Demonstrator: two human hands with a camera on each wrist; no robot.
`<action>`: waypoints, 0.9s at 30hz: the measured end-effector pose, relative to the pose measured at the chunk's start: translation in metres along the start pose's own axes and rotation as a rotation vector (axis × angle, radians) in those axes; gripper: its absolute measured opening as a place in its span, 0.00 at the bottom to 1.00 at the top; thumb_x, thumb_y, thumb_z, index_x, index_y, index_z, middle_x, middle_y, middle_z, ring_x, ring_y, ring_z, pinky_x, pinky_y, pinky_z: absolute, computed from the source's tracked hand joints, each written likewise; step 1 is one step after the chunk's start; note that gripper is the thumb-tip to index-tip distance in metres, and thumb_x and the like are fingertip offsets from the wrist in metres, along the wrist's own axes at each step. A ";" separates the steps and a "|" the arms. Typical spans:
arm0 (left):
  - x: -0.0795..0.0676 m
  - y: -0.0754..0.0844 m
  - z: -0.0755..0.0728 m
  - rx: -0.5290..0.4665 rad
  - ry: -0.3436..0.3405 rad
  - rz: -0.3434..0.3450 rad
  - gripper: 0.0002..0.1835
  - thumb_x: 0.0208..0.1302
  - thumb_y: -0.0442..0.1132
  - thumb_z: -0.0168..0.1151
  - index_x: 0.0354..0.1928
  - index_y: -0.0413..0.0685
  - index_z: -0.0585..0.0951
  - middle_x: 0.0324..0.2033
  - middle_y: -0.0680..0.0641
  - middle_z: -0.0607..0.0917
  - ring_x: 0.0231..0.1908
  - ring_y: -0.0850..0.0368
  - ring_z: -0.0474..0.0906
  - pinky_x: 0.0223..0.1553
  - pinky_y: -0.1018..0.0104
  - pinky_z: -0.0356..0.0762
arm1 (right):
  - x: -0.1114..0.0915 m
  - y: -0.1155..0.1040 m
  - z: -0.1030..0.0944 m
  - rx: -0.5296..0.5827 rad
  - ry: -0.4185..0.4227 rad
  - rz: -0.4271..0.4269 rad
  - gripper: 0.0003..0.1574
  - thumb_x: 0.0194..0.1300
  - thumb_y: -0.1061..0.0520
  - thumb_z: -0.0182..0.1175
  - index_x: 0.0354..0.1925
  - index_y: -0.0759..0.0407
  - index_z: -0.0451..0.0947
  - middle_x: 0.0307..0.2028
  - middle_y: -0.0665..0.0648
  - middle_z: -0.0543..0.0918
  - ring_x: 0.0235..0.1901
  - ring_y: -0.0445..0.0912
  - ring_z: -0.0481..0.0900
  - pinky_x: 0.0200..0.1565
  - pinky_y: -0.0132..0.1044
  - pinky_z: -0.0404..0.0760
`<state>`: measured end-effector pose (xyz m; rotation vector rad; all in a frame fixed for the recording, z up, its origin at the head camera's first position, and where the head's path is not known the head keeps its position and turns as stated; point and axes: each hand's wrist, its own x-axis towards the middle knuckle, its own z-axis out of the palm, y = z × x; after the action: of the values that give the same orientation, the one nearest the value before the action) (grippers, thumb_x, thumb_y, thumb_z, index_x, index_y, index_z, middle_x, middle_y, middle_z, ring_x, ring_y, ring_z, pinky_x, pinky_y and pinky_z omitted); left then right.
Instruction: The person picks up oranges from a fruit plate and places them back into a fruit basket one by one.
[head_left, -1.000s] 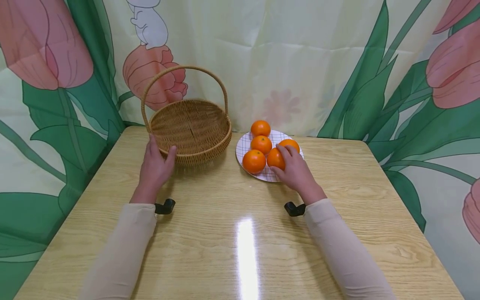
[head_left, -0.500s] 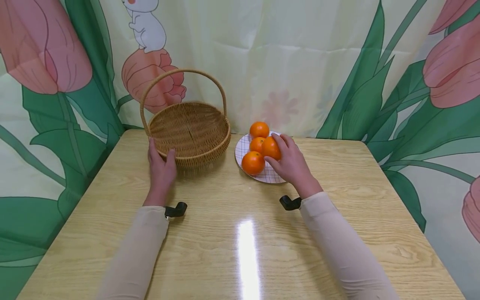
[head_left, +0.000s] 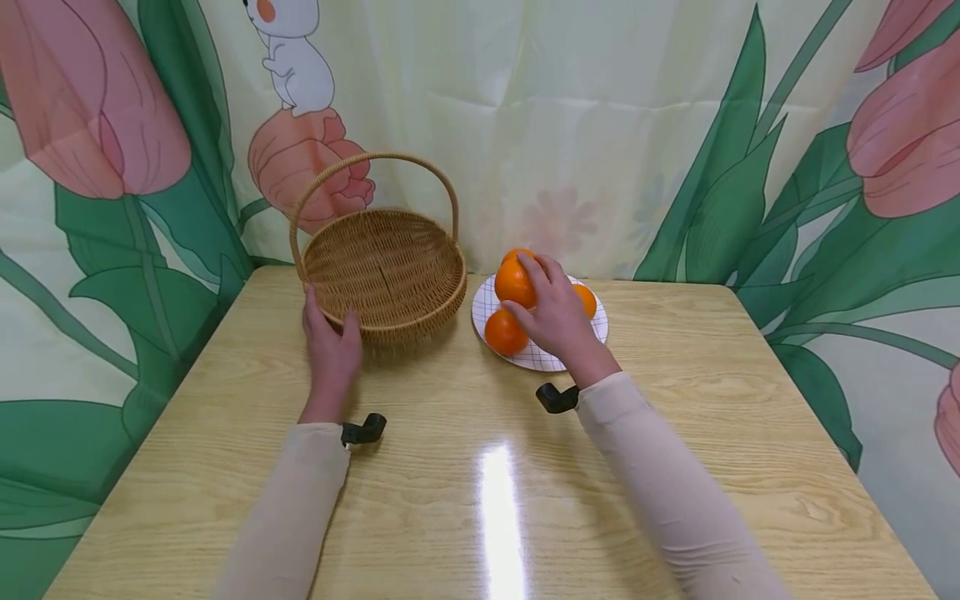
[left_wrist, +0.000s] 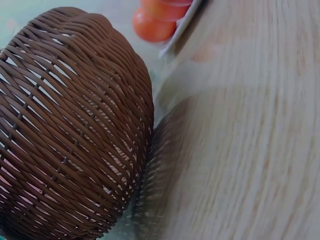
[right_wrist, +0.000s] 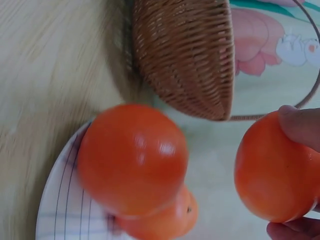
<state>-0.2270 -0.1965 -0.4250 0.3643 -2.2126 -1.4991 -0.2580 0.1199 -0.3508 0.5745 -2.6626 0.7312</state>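
Note:
My right hand (head_left: 553, 312) holds an orange (head_left: 515, 283) between thumb and fingers, raised above the white checked plate (head_left: 480, 310). The right wrist view shows the held orange (right_wrist: 275, 172) with the thumb on one side and fingertips on the other. Another orange (head_left: 506, 332) sits at the front of the plate, one (head_left: 584, 301) at its right, and one (head_left: 517, 253) partly shows behind the held one. My left hand (head_left: 332, 358) touches the near left side of the wicker basket (head_left: 386, 267), fingers fairly straight and thumb apart. The left wrist view shows the basket's woven side (left_wrist: 80, 125), not the hand.
The basket, with nothing visible inside, stands left of the plate, its tall arched handle (head_left: 375, 156) upright. Both stand near the back edge of the wooden table (head_left: 420, 500). A printed curtain (head_left: 600, 167) hangs close behind, and a bright reflection lies on the tabletop.
My right hand has lifted the orange off the plate and carried it up and left over the other oranges. My left hand stays at the basket while its wrist swings slightly right.

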 end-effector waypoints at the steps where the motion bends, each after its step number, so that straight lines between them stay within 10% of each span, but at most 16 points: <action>1: -0.001 -0.001 0.001 0.001 0.003 0.003 0.41 0.69 0.52 0.48 0.77 0.68 0.38 0.77 0.53 0.43 0.74 0.50 0.44 0.74 0.51 0.45 | 0.001 -0.002 0.001 0.003 0.000 0.001 0.46 0.62 0.43 0.63 0.73 0.48 0.56 0.69 0.63 0.60 0.63 0.61 0.67 0.57 0.58 0.74; 27: -0.020 -0.007 0.013 -0.038 0.074 0.062 0.45 0.64 0.43 0.55 0.77 0.64 0.41 0.76 0.54 0.44 0.74 0.51 0.45 0.72 0.47 0.49 | 0.031 -0.055 0.041 0.073 -0.045 -0.053 0.46 0.62 0.39 0.62 0.73 0.45 0.56 0.70 0.60 0.61 0.66 0.56 0.66 0.62 0.52 0.72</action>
<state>-0.2169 -0.1797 -0.4401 0.3308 -2.1160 -1.4690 -0.2678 0.0459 -0.3493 0.6850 -2.6595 0.8123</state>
